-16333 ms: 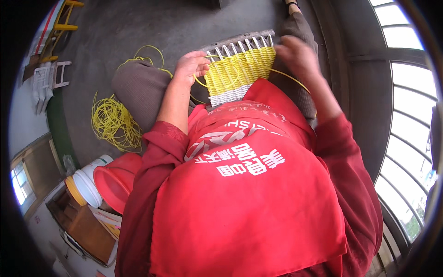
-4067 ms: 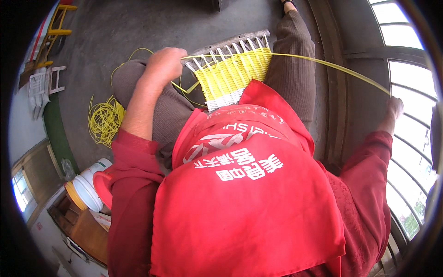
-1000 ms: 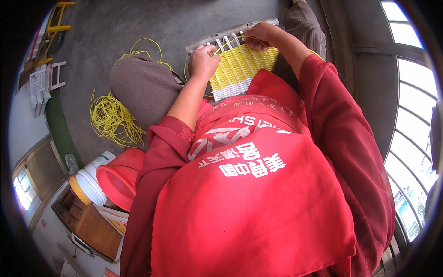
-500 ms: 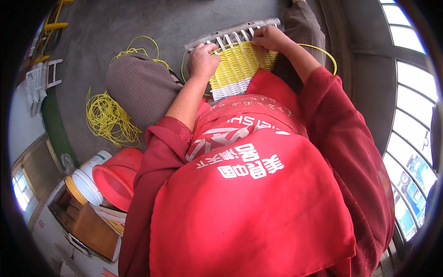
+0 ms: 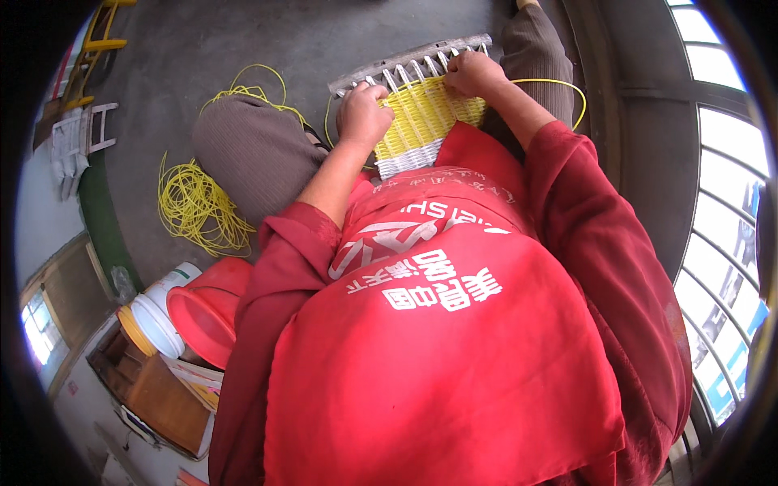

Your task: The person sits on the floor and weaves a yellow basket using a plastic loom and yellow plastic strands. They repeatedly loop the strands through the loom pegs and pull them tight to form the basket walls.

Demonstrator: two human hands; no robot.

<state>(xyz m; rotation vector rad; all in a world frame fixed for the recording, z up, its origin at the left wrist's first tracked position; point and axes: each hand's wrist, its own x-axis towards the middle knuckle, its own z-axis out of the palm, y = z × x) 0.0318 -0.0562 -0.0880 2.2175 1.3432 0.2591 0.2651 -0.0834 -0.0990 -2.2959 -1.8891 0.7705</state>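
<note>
A half-woven panel (image 5: 421, 119) lies between my knees, yellow over most of its height with a white band nearest me. Bare white warp strands (image 5: 416, 71) run from its far edge to a wooden bar (image 5: 413, 58). My left hand (image 5: 365, 116) is closed at the far left corner, fingers pinching at the top row of yellow cord. At the far right corner my right hand (image 5: 475, 74) pinches the cord too; its fingertips are partly hidden. A loop of yellow cord (image 5: 567, 83) curves out to the right over my leg.
A tangled pile of yellow cord (image 5: 198, 206) lies on the floor left of my knee (image 5: 247, 154), with strands around the knee. Red bucket (image 5: 203, 316), white buckets (image 5: 154, 324) and a wooden box (image 5: 166, 401) stand at lower left. A barred window (image 5: 729, 227) is at right.
My left hand has shifted slightly right and turned a little at the panel's corner. My right hand stays at the far right edge, and the cord loop beside it has moved slightly.
</note>
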